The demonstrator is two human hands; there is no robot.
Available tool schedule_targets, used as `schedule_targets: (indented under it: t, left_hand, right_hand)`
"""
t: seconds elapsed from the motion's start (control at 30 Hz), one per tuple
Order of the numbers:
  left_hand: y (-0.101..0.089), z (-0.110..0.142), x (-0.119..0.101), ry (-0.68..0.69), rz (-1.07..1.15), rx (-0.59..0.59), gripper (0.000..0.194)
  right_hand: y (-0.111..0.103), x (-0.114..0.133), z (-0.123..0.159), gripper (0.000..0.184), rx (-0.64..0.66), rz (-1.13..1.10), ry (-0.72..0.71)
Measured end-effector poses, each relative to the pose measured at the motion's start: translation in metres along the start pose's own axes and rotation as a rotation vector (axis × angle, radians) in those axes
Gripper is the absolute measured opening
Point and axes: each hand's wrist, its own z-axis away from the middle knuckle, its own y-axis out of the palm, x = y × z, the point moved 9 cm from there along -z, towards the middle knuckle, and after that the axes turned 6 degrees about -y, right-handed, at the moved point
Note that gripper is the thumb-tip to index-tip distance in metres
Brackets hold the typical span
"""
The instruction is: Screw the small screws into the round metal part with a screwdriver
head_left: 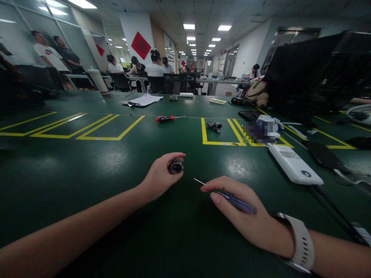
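My left hand (pixel 159 174) is closed around a dark, hollow cylindrical metal part (pixel 176 166), whose round open end faces me. In my right hand (pixel 240 208) lies a small screwdriver (pixel 239 202) with a translucent purple-blue handle. Its thin shaft points left toward the metal part, with a gap between tip and part. Both hands are above the green tabletop (pixel 116 170). Beyond them, several similar dark metal parts (pixel 214 126) rest inside a yellow-taped box, and a red-and-black screwdriver (pixel 165 119) lies farther left.
To the right lie a white device (pixel 294 164) with a black cable and a dark flat object (pixel 326 156). A clipboard with papers (pixel 144 100) and a whitish tumbler (pixel 98 81) stand toward the back. Several people sit at desks beyond.
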Motion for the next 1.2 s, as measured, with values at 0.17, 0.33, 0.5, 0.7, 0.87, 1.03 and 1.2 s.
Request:
schedule_targets:
  t: [0.17, 0.33, 0.5, 0.7, 0.87, 1.03, 1.2]
  left_hand:
    - [-0.013, -0.027, -0.010, 0.264, -0.454, -0.080, 0.035]
    - [-0.013, -0.036, -0.019, 0.360, -0.655, -0.123, 0.025]
    - [-0.010, -0.035, -0.017, 0.389, -0.575, -0.081, 0.017]
    - [-0.006, -0.035, -0.008, 0.314, -0.598, -0.040, 0.017]
    - [0.001, -0.028, -0.016, 0.381, -0.689, -0.021, 0.010]
    - [0.006, -0.021, -0.022, 0.477, -0.677, 0.019, 0.008]
    - [0.004, -0.019, -0.024, 0.537, -0.592, 0.035, 0.010]
  right_hand:
    - [0.010, -0.018, -0.033, 0.018, 0.018, -0.226, 0.123]
    - [0.023, -0.045, -0.059, 0.023, -0.131, -0.556, 0.171]
    - [0.032, -0.055, -0.063, 0.021, -0.136, -0.620, 0.086]
    - [0.035, -0.048, -0.058, 0.023, -0.022, -0.457, 0.048]
    - [0.040, -0.038, -0.058, 0.022, 0.015, -0.324, 0.013]
    - [0.044, -0.043, -0.057, 0.021, 0.024, -0.393, 0.041]
    - [0.055, -0.066, -0.057, 0.023, 0.029, -0.786, 0.209]
